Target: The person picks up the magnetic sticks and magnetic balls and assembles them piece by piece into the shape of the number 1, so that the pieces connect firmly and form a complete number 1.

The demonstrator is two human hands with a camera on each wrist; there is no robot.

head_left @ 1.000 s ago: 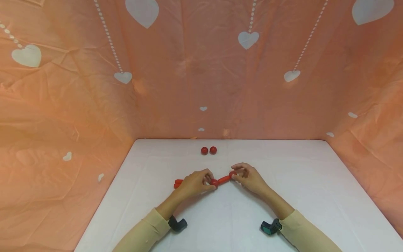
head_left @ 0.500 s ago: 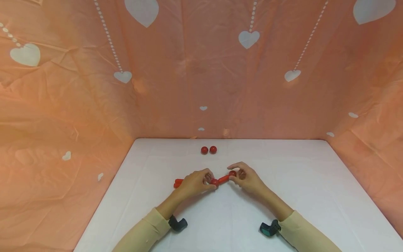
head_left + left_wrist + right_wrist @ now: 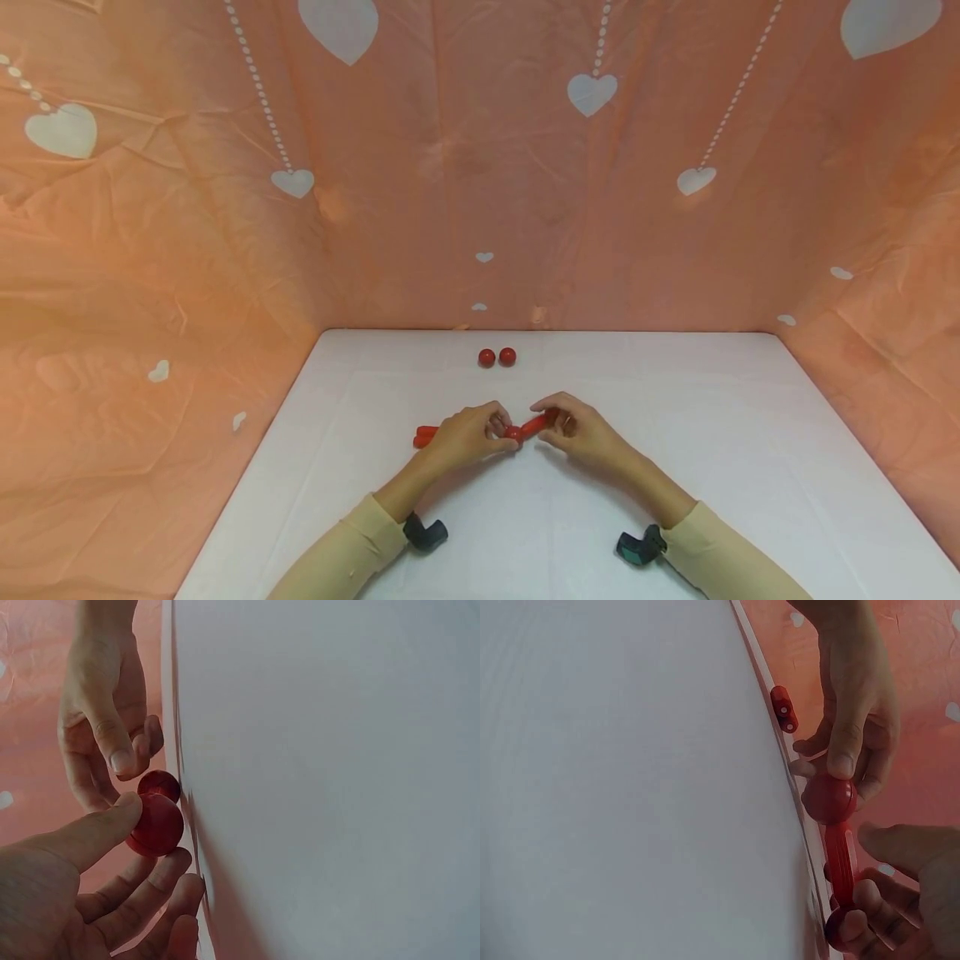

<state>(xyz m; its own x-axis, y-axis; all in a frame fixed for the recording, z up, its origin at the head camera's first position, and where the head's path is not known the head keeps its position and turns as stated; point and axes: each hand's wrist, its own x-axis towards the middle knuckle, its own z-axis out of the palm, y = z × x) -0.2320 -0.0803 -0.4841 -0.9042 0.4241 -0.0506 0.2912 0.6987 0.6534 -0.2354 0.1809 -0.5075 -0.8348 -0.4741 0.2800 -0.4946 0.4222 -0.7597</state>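
Note:
A red rod (image 3: 841,859) with a red ball at each end forms one joined piece, held above the white table. My left hand (image 3: 465,437) pinches the nearer ball (image 3: 829,799) between thumb and fingertips. Around the other end, my right hand (image 3: 588,429) has its thumb (image 3: 900,844) apart from the rod. Its other fingertips touch the far ball (image 3: 836,934) and the rod's end, loosely bent. From the head, that ball is mostly hidden by the right hand.
Two loose red balls (image 3: 497,357) sit side by side toward the back of the white table (image 3: 712,417). Behind the left hand lie red rods (image 3: 424,437), partly covered by it. Orange cloth (image 3: 465,167) with white hearts hangs around the table.
My right hand has slid left along the piece, from its far ball toward the rod, its fingers now covering that ball. The left hand has stayed nearly still on its ball.

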